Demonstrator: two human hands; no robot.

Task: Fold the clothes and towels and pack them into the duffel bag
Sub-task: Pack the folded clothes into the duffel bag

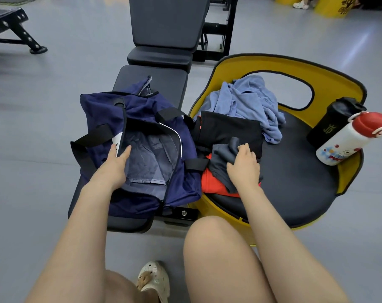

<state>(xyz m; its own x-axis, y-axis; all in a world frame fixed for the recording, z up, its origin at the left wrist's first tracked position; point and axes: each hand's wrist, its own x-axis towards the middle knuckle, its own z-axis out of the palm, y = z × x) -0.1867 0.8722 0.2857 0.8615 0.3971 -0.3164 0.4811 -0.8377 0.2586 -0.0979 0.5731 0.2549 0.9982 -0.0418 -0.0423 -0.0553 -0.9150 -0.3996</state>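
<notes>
From my head camera, looking down: the navy duffel bag (142, 136) lies unzipped on the black bench (163, 82) in front of me, its mouth gaping so the pale grey lining shows. My left hand (114, 165) reaches into that opening with the fingers straight and relaxed, the fingertips against the near-left lip of the bag beside a white tag; it holds nothing.

To the right of the bag, touching its side, stands a yellow chair (295, 68) with a black round seat. On that seat sit the clothes: a crumpled blue towel (246, 99) at the back, a black garment (227, 127) in front of it, then a dark grey garment (220, 158) lying over something red-orange (211, 182). My right hand (243, 166) rests on the grey garment, fingers curled down into the cloth and bunching it.

At the far right edge of the seat a black bottle (332, 121) stands upright, and a white bottle with a red cap (349, 138) leans just beside it.
</notes>
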